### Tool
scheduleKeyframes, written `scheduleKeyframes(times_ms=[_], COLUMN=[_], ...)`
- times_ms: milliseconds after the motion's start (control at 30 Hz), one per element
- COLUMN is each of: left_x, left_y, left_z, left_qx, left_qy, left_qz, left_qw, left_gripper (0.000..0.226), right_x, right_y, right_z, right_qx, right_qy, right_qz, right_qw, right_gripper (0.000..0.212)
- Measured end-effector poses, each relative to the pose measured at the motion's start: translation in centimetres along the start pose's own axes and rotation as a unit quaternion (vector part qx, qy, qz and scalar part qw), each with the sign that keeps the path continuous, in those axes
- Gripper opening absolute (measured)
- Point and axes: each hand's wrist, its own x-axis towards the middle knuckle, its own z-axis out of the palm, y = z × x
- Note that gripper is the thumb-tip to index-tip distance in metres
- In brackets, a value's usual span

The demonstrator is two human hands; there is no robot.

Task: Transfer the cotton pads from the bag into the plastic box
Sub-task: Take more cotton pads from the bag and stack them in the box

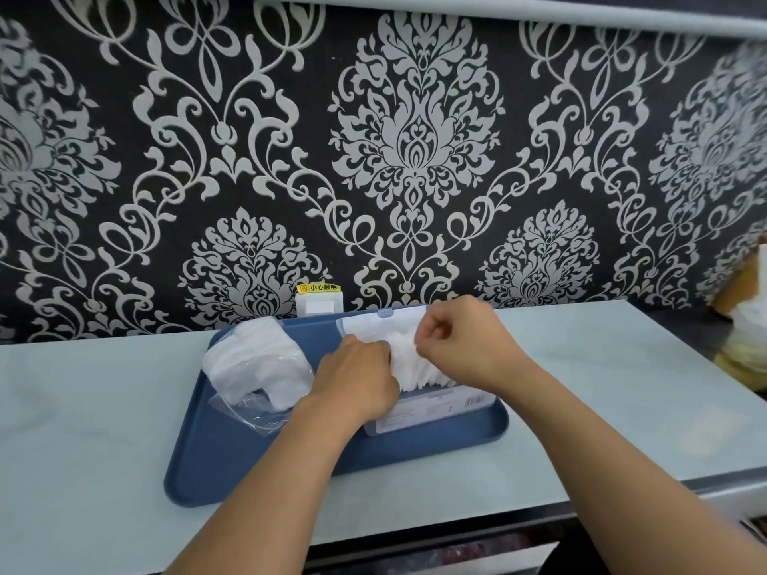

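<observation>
Hands work together over the plastic box (431, 408), which sits on the right half of a blue tray (232, 471) on the counter (602, 388). The left hand (357, 379) has its fingers curled against the left side of a stack of cotton pads (409, 363), while the right hand (460, 342) pinches the stack's upper right edge. Holding from both sides probably keeps the loose pads aligned as they settle into the box. The box lid (382, 321) stands open toward the wall, leaving the top free for loading. The bag (257, 367), clear plastic, lies on the left half of the tray, just beside the box, and holds a bulk of white pads, so the transfer appears only partly complete.
</observation>
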Motion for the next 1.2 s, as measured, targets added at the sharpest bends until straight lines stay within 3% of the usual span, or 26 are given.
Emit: scheduleKeyframes(times_ms=[100, 200, 367, 567, 633, 667, 733, 767, 800, 833, 900, 967, 1033, 1133, 1200], left_x=[0.2, 0.2, -0.5, -2.1, -3.1, -3.8, -4.8, -5.0, -5.1, -5.0, -4.2, -3.3, -2.6, -1.7, -1.6], left_y=[-0.2, -0.4, -0.5, -2.4, -3.7, -4.6, -7.5, -9.3, -11.1, -12.5, -14.4, -15.2, -15.7, -16.3, -16.1], left_z=[0.0, 0.0, -0.5, -2.0, -3.1, -4.1, -5.8, -6.3, -6.5, -6.3, -4.7, -3.4, -3.1, -3.0, -2.8], left_qx=[-0.013, -0.014, -0.003, -0.065, -0.118, -0.160, -0.247, -0.273, -0.282, -0.280, -0.266, -0.258, -0.276, -0.274, -0.251], left_qy=[-0.011, -0.022, 0.037, 0.091, 0.162, 0.238, 0.399, 0.439, 0.436, 0.389, 0.223, 0.108, 0.068, 0.069, 0.069], left_qz=[0.003, 0.005, 0.026, 0.044, 0.052, 0.051, 0.014, -0.013, -0.042, -0.070, -0.105, -0.099, -0.099, -0.093, -0.090], left_qw=[1.000, 1.000, 0.999, 0.993, 0.978, 0.957, 0.883, 0.856, 0.854, 0.875, 0.932, 0.955, 0.954, 0.955, 0.961], left_gripper=[0.018, 0.019, 0.021, 0.028, 0.028, 0.027, 0.022, 0.022, 0.030, 0.046, 0.081, 0.105, 0.114, 0.108, 0.110], right_x=[-0.6, -0.3, -0.2, -1.0, -1.7, -2.0, -2.8, -3.0, -3.1, -3.0, -2.5, -1.9, -1.4, -0.7, -0.3], right_y=[-0.3, 0.0, -0.6, -3.2, -4.8, -5.9, -7.7, -8.2, -8.6, -8.7, -8.6, -8.7, -8.9, -8.5, -8.1], right_z=[1.2, 2.1, 1.3, 1.7, 2.0, 2.3, 2.9, 3.5, 4.5, 5.6, 7.7, 8.6, 8.7, 8.6, 8.6], right_qx=[-0.017, -0.027, 0.001, -0.066, -0.022, 0.031, 0.117, 0.115, 0.071, -0.012, -0.161, -0.231, -0.279, -0.307, -0.298], right_qy=[-0.146, -0.178, -0.169, -0.036, 0.004, 0.018, 0.004, -0.023, -0.058, -0.091, -0.132, -0.136, -0.106, -0.066, -0.067], right_qz=[-0.016, -0.017, -0.007, -0.085, -0.132, -0.162, -0.211, -0.223, -0.231, -0.239, -0.234, -0.212, -0.211, -0.208, -0.202], right_qw=[0.989, 0.984, 0.986, 0.994, 0.991, 0.986, 0.970, 0.968, 0.969, 0.967, 0.950, 0.940, 0.931, 0.926, 0.931], right_gripper=[0.023, 0.027, 0.028, 0.024, 0.023, 0.023, 0.021, 0.020, 0.020, 0.020, 0.015, 0.011, 0.022, 0.048, 0.045])
